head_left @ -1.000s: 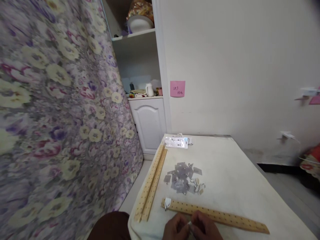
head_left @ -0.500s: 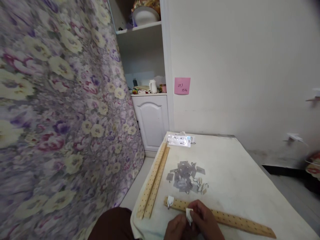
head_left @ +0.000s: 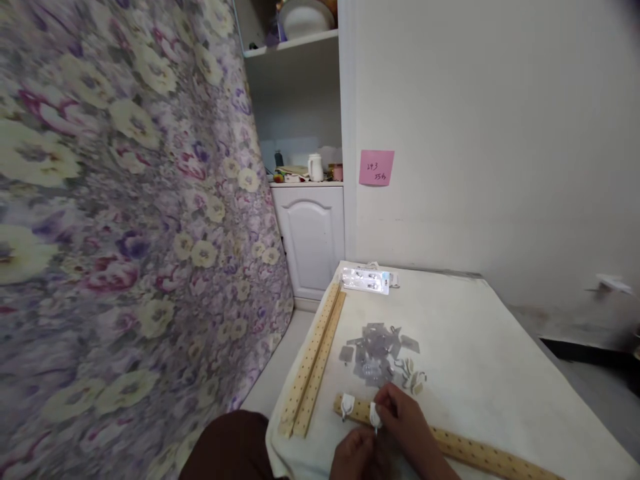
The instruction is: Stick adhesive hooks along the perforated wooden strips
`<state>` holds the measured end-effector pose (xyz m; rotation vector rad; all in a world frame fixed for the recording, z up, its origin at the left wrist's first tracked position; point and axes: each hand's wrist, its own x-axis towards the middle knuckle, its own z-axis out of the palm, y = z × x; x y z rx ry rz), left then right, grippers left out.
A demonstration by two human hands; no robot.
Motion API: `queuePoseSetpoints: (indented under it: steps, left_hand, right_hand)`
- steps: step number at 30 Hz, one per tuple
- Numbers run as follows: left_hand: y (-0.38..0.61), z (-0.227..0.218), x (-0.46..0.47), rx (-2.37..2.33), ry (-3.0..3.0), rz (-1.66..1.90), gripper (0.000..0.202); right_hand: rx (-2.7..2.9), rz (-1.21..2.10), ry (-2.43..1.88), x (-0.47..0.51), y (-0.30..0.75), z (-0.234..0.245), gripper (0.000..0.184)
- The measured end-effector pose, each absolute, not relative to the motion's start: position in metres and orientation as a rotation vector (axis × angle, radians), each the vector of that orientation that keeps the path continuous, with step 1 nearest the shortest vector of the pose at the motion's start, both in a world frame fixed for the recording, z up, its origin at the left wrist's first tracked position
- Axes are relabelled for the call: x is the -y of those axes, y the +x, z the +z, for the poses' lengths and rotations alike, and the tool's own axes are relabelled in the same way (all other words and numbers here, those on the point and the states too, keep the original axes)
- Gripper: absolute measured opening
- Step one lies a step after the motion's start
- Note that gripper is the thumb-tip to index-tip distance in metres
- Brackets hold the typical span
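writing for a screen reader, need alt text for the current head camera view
A person's right hand holds a small white hook over a perforated wooden strip, beside a second white hook on that strip; the left hand is close below. Beyond, on a cream-covered table, lie heaped grey pieces and more hooks.

The right hand [head_left: 393, 408] reaches farther out than the left, its thumb and index finger brought close together at the tips. Its bare forearm [head_left: 429, 455] slants in from the lower right, the wrist nearly straight. The left hand [head_left: 356, 455] sits lower and nearer the body, fingers curled inward, its wrist out of view below. Off to the left, a bent knee [head_left: 230, 445] shows in dark brown cloth.
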<state>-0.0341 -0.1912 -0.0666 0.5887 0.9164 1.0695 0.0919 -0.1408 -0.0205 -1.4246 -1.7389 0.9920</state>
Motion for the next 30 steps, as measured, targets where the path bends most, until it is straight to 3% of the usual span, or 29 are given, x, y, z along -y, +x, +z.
queuePoseSetpoints:
  steps: [8,30]
  left_hand:
    - [-0.036,-0.078,0.191,-1.019,0.719,1.113,0.049]
    - [-0.037,-0.053,0.195,-1.119,0.740,1.070,0.038]
  right_hand:
    - [1.808,0.894,-1.571,0.135,0.088,-0.025,0.009]
    - [1.847,0.583,-1.565,0.138,0.084,-0.034,0.012]
